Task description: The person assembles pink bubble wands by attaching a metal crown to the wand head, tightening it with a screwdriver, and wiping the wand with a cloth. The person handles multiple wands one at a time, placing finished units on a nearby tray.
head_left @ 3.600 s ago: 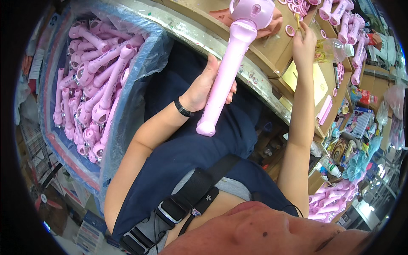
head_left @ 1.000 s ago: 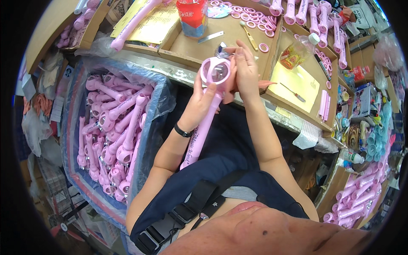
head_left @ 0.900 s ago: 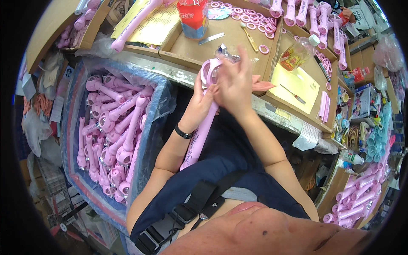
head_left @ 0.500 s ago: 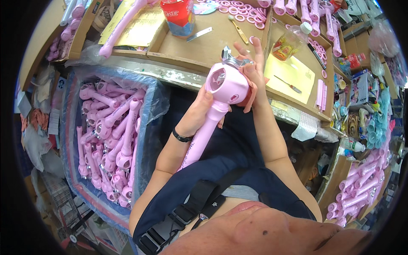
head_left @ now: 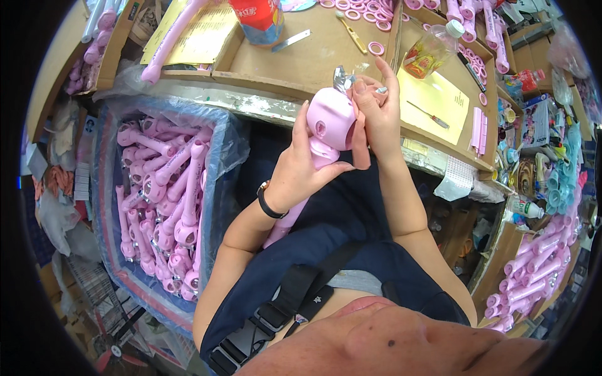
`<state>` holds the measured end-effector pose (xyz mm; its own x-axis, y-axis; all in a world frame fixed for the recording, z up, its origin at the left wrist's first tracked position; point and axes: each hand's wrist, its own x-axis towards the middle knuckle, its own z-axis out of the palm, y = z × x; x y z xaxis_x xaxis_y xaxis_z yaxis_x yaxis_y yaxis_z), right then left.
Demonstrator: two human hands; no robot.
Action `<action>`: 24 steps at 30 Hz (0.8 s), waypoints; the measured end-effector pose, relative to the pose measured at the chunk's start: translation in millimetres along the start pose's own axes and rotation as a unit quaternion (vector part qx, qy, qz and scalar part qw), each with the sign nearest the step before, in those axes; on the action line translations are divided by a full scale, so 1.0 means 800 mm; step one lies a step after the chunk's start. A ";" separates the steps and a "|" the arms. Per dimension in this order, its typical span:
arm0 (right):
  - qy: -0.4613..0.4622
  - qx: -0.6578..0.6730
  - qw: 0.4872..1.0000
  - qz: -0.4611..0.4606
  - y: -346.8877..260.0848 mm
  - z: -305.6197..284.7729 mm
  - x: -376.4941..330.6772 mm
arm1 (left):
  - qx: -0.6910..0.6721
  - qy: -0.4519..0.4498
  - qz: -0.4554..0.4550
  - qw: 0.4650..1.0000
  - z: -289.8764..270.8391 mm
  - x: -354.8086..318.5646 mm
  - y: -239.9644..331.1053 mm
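Observation:
A pink toy wand (head_left: 332, 116) with a round head and a long handle is held tilted over my lap. My left hand (head_left: 291, 172) is wrapped round its neck, just below the head. A shiny silver ornament (head_left: 340, 79) sticks up from the top of the head. Beside the head, my right hand (head_left: 381, 116) has its fingers bent, pinching a peach-coloured cloth strip (head_left: 360, 145) against the wand's side near the ornament. The strip hangs down below those fingers. Part of the handle is hidden behind my left hand and wrist.
To the left stands a plastic-lined bin (head_left: 222, 135) full of pink wands. Cardboard trays (head_left: 276, 72) on the bench hold pink rings (head_left: 376, 49), a yellow-handled brush (head_left: 352, 32), a metal strip (head_left: 291, 41) and a plastic bottle (head_left: 433, 50). More pink tubes (head_left: 533, 276) lie stacked at right.
The wand head has turned, so its clear window no longer faces up and a small oval hole shows. My left hand has shifted its grip; my right fingers have curled in.

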<state>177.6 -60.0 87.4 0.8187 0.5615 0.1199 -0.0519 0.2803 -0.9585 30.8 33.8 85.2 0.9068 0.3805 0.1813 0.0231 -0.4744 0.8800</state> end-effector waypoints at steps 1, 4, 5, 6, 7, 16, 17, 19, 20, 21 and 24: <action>0.013 0.026 0.999 0.017 0.000 -0.001 -0.001 | -0.013 0.003 0.009 1.000 0.001 0.001 -0.002; -0.061 0.143 0.987 -0.049 0.010 -0.003 0.000 | -0.182 -0.056 0.051 0.980 -0.002 0.011 -0.020; -0.087 0.227 0.970 -0.018 0.015 -0.003 0.000 | -0.324 -0.122 0.010 0.938 -0.003 0.013 -0.026; -0.111 0.307 0.945 0.013 0.020 -0.003 0.001 | -0.486 -0.190 -0.073 0.850 -0.002 0.011 -0.029; -0.135 0.385 0.912 0.045 0.023 -0.004 0.001 | -0.632 -0.260 -0.137 0.717 -0.002 0.009 -0.032; -0.007 0.084 0.996 0.028 -0.007 -0.004 -0.018 | -0.083 -0.017 0.018 0.996 0.002 0.004 -0.001; 0.033 0.042 0.998 -0.024 -0.003 0.005 -0.022 | -0.053 -0.004 0.039 0.998 0.002 0.005 0.001; 0.086 -0.172 0.962 -0.195 0.010 0.019 -0.039 | -0.075 0.018 0.023 0.997 0.003 0.002 0.003; 0.091 -0.238 0.932 -0.258 0.019 0.024 -0.044 | -0.125 0.030 -0.010 0.992 0.004 0.000 0.003; 0.095 -0.302 0.894 -0.317 0.028 0.029 -0.049 | -0.174 0.041 -0.044 0.983 0.004 -0.001 0.003; 0.091 -0.354 0.848 -0.384 0.047 0.035 -0.063 | -0.104 0.036 0.026 0.994 0.003 -0.006 0.002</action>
<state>118.3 -55.7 52.9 0.5338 0.2786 0.7984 0.8399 -0.0647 -0.5389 27.6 29.4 85.0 0.8724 0.4187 0.2523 -0.1162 -0.3237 0.9390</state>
